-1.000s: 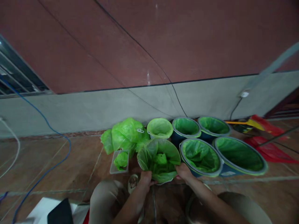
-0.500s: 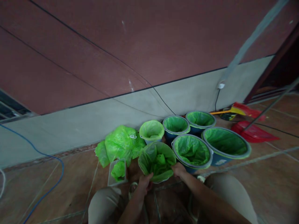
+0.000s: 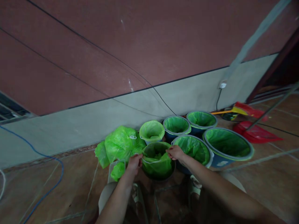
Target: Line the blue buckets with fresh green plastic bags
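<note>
A green plastic bag [image 3: 156, 168] lines the front bin [image 3: 173, 173] between my feet, and its near edge is pulled up and stretched across. My left hand [image 3: 135, 163] pinches that edge at the left. At the right, my right hand [image 3: 175, 152] grips the same edge, close to the neighbouring lined bucket [image 3: 193, 149]. The lower part of the bag is inside the bin, where its bottom is hidden.
Other green-lined buckets [image 3: 151, 130] stand along the wall, a large one [image 3: 227, 143] at right. Left are filled green bags [image 3: 119, 141] and a small lined box [image 3: 111, 174]. A red dustpan [image 3: 257, 133], a broom [image 3: 244, 109] and a blue cable [image 3: 61, 174] lie around.
Both hands have moved up and away from me, raising the bag's near edge off the front bin's rim. The bin's near side is now uncovered.
</note>
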The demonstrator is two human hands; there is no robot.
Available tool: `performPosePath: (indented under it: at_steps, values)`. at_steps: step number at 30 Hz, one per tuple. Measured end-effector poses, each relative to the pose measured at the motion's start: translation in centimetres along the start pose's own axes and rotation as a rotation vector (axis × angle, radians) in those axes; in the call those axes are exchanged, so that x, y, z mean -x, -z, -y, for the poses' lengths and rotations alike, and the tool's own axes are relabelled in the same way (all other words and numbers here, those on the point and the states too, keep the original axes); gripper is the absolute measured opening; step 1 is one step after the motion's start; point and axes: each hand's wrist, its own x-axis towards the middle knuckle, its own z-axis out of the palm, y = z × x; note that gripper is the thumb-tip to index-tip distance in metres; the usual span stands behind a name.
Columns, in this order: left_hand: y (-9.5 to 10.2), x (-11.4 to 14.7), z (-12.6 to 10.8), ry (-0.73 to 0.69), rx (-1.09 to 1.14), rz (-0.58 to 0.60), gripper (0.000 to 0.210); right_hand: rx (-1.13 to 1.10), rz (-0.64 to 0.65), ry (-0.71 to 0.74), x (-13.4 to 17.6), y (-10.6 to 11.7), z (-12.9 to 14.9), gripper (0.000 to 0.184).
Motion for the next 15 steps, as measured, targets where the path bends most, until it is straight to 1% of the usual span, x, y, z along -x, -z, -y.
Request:
performPosePath:
  at_steps: [2,4,5,6,7,8,9,11,13,14,15]
  values:
    - [0.0,-0.9,-1.9,-0.086,-0.135,0.009,0.021,-0.027,0.06,0.079,-0.6,0.7,2.0,0.017]
    - [0.2,-1.9,-3.6,-0.209,-0.448,0.003,0.025,0.017,0.056,0.159,-1.4,1.8,3.1,0.013]
    - [0.3,-2.4,-4.4,-0.258,-0.668,0.032,0.029,0.102,0.023,0.193,-1.8,2.4,3.2,0.013]
    - [0.5,-3.1,-5.2,-0.309,-0.882,0.055,0.034,0.236,-0.016,0.218,-2.2,2.9,3.1,0.013]
    - [0.7,-3.7,-5.9,-0.329,-1.056,0.054,0.04,0.394,-0.05,0.23,-2.7,3.3,2.8,0.015]
    - [1.0,-4.5,-6.5,-0.317,-1.177,0.052,0.045,0.543,-0.073,0.229,-3.2,3.6,2.3,0.016]
    - [1.2,-5.3,-6.9,-0.305,-1.264,0.026,0.049,0.672,-0.076,0.215,-3.6,3.7,1.9,0.018]
    - [1.5,-7.1,-7.0,-0.263,-1.354,-0.064,0.054,0.875,-0.019,0.159,-4.4,3.3,1.1,0.025]
    - [1.6,-8.9,-5.9,-0.221,-1.389,-0.12,0.053,1.004,0.05,0.104,-4.9,2.5,0.7,0.031]
    - [1.5,-9.8,-4.9,-0.189,-1.396,-0.109,0.05,1.056,0.079,0.08,-5.1,2.0,0.6,0.033]
    - [1.3,-10.5,-3.8,-0.16,-1.395,-0.069,0.048,1.091,0.1,0.058,-5.3,1.6,0.6,0.032]
